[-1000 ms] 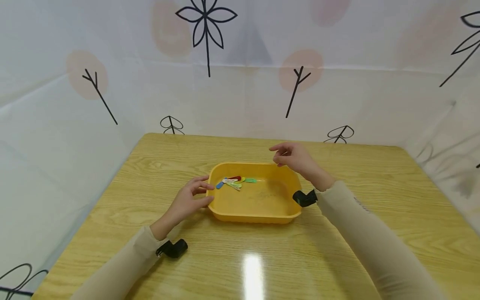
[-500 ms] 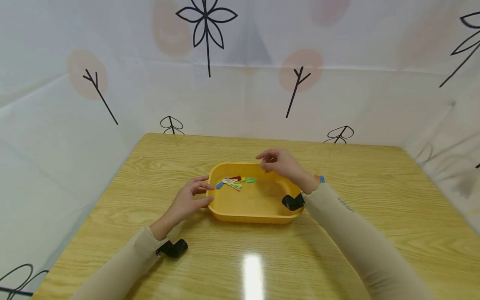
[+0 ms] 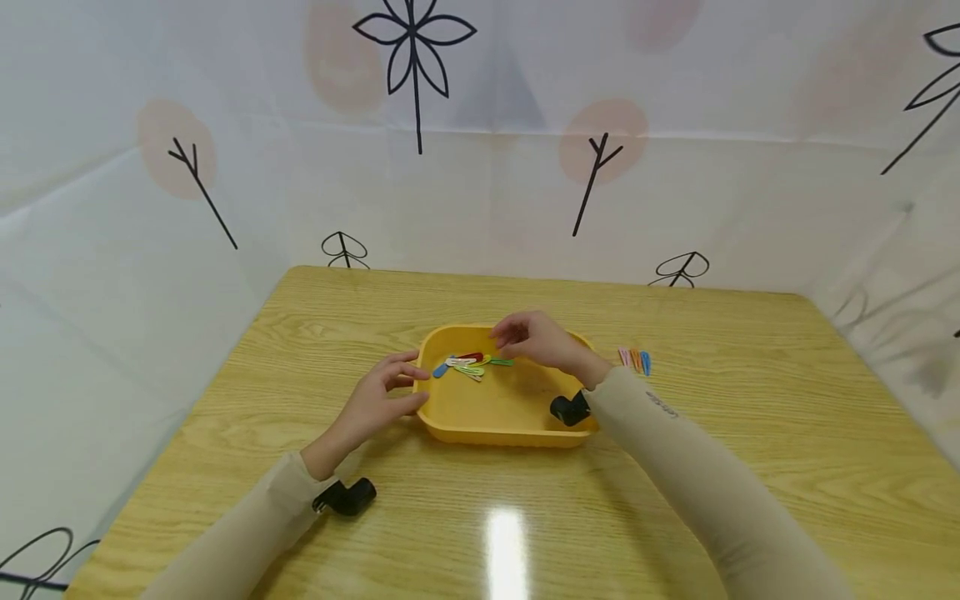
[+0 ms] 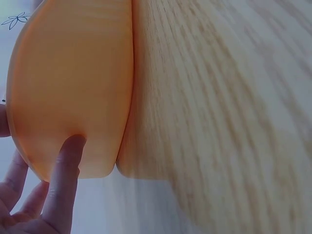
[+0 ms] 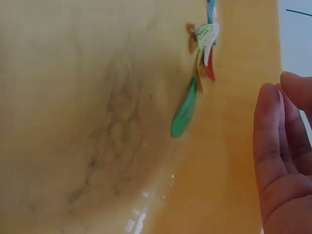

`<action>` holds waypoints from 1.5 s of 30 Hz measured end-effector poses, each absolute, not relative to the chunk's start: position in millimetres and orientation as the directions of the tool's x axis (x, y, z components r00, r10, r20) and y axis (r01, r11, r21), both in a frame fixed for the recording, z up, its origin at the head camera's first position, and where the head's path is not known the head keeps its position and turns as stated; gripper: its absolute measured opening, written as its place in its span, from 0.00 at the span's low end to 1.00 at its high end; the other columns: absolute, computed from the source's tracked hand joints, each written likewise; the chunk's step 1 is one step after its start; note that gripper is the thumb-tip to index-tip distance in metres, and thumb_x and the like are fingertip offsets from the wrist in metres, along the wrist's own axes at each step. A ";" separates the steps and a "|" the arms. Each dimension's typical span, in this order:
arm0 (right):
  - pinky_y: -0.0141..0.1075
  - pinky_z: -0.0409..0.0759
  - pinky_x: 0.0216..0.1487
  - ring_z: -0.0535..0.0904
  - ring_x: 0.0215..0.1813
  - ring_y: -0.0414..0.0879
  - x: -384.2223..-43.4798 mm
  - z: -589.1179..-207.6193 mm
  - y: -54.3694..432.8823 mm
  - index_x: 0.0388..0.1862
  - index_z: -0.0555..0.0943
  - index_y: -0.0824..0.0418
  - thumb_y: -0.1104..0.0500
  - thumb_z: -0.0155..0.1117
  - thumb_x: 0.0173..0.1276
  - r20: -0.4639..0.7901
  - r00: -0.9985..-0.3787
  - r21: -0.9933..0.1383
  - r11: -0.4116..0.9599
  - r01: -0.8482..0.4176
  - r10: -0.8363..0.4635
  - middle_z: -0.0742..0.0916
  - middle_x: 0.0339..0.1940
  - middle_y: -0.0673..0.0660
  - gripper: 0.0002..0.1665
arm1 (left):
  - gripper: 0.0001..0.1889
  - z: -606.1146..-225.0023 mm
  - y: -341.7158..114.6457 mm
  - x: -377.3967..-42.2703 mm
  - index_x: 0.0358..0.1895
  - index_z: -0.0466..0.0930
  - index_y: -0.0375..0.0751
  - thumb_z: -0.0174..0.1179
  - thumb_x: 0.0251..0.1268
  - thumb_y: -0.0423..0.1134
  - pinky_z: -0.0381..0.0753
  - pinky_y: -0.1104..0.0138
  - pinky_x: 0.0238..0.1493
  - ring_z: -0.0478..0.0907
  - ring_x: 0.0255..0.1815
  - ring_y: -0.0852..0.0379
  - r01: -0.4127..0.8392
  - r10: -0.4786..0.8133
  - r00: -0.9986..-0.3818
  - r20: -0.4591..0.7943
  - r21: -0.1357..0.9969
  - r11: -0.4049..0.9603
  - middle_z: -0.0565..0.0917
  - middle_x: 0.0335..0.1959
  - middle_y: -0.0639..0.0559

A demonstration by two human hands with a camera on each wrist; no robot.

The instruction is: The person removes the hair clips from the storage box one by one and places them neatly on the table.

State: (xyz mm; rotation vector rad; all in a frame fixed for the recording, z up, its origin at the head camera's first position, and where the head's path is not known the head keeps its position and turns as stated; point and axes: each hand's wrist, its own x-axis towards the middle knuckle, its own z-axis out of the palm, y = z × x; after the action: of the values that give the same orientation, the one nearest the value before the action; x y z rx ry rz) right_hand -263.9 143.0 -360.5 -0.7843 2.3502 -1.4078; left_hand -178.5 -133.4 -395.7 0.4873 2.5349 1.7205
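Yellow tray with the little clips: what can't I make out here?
Head view: yellow tray, right rim partly hidden by right sleeve.
Head view: heaped clips, too small and overlapping to count.
Left wrist view: tray's inside, hidden by its outer wall.
Right wrist view: blue clip, cut off by the top edge.

This looks like an indoor booth: printed sheeting [image 3: 495,212] stands behind and beside a wood-grain table [image 3: 420,525].

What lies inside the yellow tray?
Overlapping clips, including blue, white, red and green. The right hand covers part of the tray in the head view; anything under the clips is hidden.
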 end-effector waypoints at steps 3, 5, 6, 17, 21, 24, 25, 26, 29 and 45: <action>0.42 0.80 0.44 0.78 0.42 0.53 -265.3 -362.6 138.6 0.49 0.77 0.75 0.72 0.60 0.62 0.042 -0.783 -0.853 0.385 -0.352 -0.621 0.81 0.42 0.69 0.15 | 0.14 -395.4 -133.5 -178.0 0.46 0.79 0.31 0.65 0.57 0.34 0.80 0.60 0.48 0.73 0.53 0.41 0.226 0.274 -0.952 0.135 0.914 0.338 0.65 0.66 0.45; 0.38 0.80 0.43 0.78 0.42 0.51 -266.4 -364.1 135.4 0.48 0.78 0.75 0.72 0.60 0.62 0.051 -0.768 -0.837 0.393 -0.382 -0.638 0.82 0.42 0.68 0.15 | 0.14 -395.1 -133.5 -177.6 0.46 0.79 0.32 0.65 0.57 0.34 0.81 0.61 0.45 0.72 0.53 0.41 0.216 0.272 -0.954 0.126 0.917 0.336 0.65 0.66 0.46; 0.37 0.80 0.43 0.79 0.42 0.51 -266.8 -364.5 133.7 0.48 0.78 0.75 0.73 0.60 0.62 0.054 -0.759 -0.832 0.391 -0.394 -0.648 0.82 0.42 0.68 0.15 | 0.14 -394.8 -133.5 -177.4 0.46 0.79 0.32 0.64 0.57 0.33 0.82 0.62 0.43 0.72 0.54 0.41 0.213 0.272 -0.954 0.122 0.919 0.333 0.64 0.66 0.46; 0.34 0.80 0.44 0.80 0.41 0.48 -274.1 -370.2 114.2 0.45 0.80 0.73 0.76 0.61 0.59 0.027 -0.653 -0.751 0.415 -0.513 -0.757 0.84 0.39 0.61 0.14 | 0.15 -394.1 -133.1 -176.8 0.46 0.79 0.30 0.64 0.58 0.34 0.82 0.62 0.41 0.72 0.54 0.39 0.218 0.277 -0.952 0.129 0.922 0.321 0.64 0.66 0.45; 0.32 0.80 0.44 0.80 0.41 0.45 -278.2 -376.5 109.3 0.45 0.81 0.69 0.76 0.60 0.59 0.012 -0.624 -0.715 0.430 -0.552 -0.781 0.84 0.39 0.57 0.14 | 0.15 -396.1 -133.0 -177.8 0.46 0.79 0.30 0.64 0.57 0.34 0.83 0.64 0.39 0.71 0.54 0.39 0.214 0.276 -0.953 0.126 0.924 0.317 0.64 0.66 0.46; 0.31 0.79 0.44 0.79 0.42 0.45 -279.9 -380.5 107.0 0.45 0.81 0.68 0.76 0.60 0.58 -0.004 -0.610 -0.687 0.445 -0.574 -0.793 0.84 0.40 0.56 0.16 | 0.15 -396.6 -133.0 -178.5 0.46 0.79 0.31 0.64 0.57 0.33 0.83 0.64 0.39 0.71 0.54 0.39 0.208 0.274 -0.954 0.121 0.925 0.316 0.64 0.66 0.47; 0.32 0.79 0.45 0.79 0.42 0.45 -280.2 -381.3 106.5 0.46 0.81 0.67 0.77 0.60 0.58 -0.009 -0.606 -0.677 0.451 -0.582 -0.796 0.84 0.40 0.56 0.16 | 0.14 -396.6 -133.1 -178.6 0.46 0.79 0.31 0.64 0.57 0.33 0.83 0.63 0.39 0.71 0.54 0.39 0.205 0.275 -0.954 0.118 0.927 0.313 0.64 0.66 0.47; 0.32 0.79 0.45 0.79 0.42 0.45 -280.3 -382.1 106.1 0.46 0.81 0.67 0.76 0.60 0.58 -0.015 -0.602 -0.668 0.456 -0.588 -0.798 0.84 0.41 0.56 0.17 | 0.14 -396.3 -133.1 -178.6 0.46 0.79 0.31 0.64 0.57 0.33 0.83 0.63 0.39 0.71 0.54 0.39 0.203 0.274 -0.955 0.116 0.928 0.312 0.64 0.66 0.47; 0.32 0.79 0.45 0.79 0.43 0.45 -280.3 -383.5 105.0 0.47 0.81 0.67 0.76 0.61 0.57 -0.016 -0.590 -0.643 0.461 -0.612 -0.807 0.84 0.41 0.56 0.18 | 0.14 -395.9 -133.3 -178.5 0.46 0.79 0.31 0.64 0.57 0.33 0.83 0.63 0.38 0.71 0.55 0.39 0.193 0.272 -0.956 0.109 0.931 0.308 0.64 0.66 0.47; 0.30 0.77 0.40 0.75 0.36 0.42 -278.2 -383.1 105.9 0.45 0.82 0.66 0.71 0.66 0.58 -0.033 -0.552 -0.590 0.462 -0.662 -0.833 0.82 0.34 0.52 0.15 | 0.14 -394.1 -132.3 -177.9 0.46 0.79 0.31 0.64 0.57 0.33 0.83 0.63 0.38 0.71 0.55 0.40 0.176 0.263 -0.960 0.093 0.932 0.316 0.63 0.66 0.47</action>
State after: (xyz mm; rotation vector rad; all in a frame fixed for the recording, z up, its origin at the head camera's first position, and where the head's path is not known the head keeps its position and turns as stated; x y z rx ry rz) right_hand -278.2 105.9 -383.1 -1.2718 2.3982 -0.7589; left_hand -177.9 -132.3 -394.1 0.4158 2.4856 1.7458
